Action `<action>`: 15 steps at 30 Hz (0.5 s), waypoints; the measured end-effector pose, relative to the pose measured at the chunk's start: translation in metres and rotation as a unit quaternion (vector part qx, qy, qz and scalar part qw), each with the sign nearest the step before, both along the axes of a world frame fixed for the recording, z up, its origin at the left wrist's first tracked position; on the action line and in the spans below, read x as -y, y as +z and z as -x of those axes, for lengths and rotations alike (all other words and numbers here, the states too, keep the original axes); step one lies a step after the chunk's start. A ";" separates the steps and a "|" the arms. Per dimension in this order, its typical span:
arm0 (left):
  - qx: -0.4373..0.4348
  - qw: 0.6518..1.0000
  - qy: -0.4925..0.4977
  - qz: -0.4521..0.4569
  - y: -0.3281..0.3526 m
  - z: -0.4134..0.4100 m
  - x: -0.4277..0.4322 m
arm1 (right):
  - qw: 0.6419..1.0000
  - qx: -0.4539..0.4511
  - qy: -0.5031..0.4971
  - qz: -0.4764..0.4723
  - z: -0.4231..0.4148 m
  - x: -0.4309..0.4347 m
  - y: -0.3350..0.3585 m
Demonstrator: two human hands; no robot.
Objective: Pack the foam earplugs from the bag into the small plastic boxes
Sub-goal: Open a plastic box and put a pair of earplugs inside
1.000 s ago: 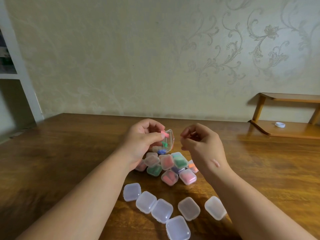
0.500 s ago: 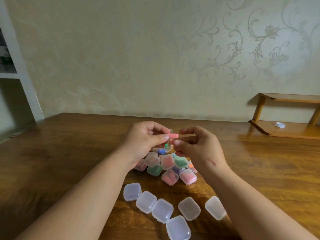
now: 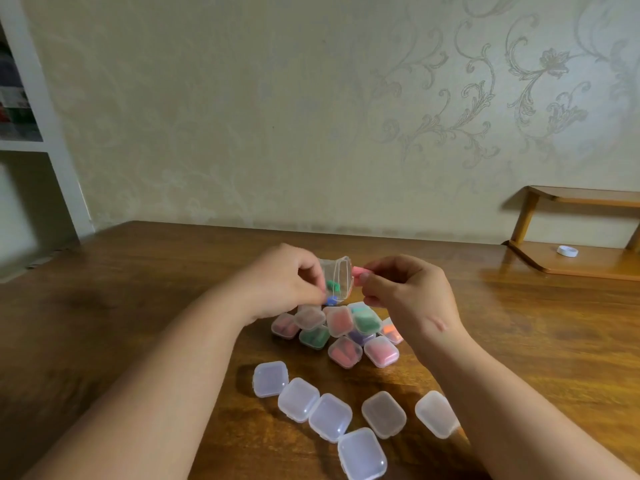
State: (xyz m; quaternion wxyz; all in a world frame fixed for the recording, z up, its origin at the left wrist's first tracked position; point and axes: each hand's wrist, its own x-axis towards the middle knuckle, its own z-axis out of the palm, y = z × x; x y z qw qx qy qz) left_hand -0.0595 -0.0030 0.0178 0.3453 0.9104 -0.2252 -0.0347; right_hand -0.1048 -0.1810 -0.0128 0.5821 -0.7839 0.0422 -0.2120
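My left hand (image 3: pixel 284 278) holds a small clear plastic bag (image 3: pixel 335 278) above the table, its mouth turned to the right; green and blue earplugs show inside it. My right hand (image 3: pixel 405 292) pinches a pink earplug (image 3: pixel 360 271) just outside the bag's mouth. Below the hands lies a pile of shut small boxes with earplugs inside (image 3: pixel 341 329), in pink, green, purple and orange. Nearer to me, several shut empty translucent boxes (image 3: pixel 330 415) lie in a loose row.
The wooden table (image 3: pixel 138 306) runs to a papered wall at the back. A low wooden shelf (image 3: pixel 571 261) stands at the right with a white cap (image 3: pixel 567 251) on it. A white bookcase (image 3: pixel 34 150) is at the far left.
The pink earplug passed from my left fingers to my right fingers. My right hand has drawn it slightly to the right of the bag.
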 end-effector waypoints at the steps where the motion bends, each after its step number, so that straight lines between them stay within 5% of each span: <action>1: -0.001 0.997 -0.012 -0.075 0.003 0.001 -0.003 | 1.000 -0.001 0.000 -0.001 0.000 0.000 0.000; 6: -0.096 0.951 -0.061 -0.287 0.012 0.004 -0.016 | 1.000 -0.010 -0.003 0.015 -0.001 -0.001 -0.001; 10: -0.161 0.930 -0.083 -0.319 0.009 0.004 -0.018 | 0.999 -0.014 -0.002 0.029 0.000 -0.001 -0.002; 15: -0.141 0.929 -0.080 -0.332 0.006 0.005 -0.014 | 0.999 -0.014 -0.008 0.041 -0.001 -0.002 -0.002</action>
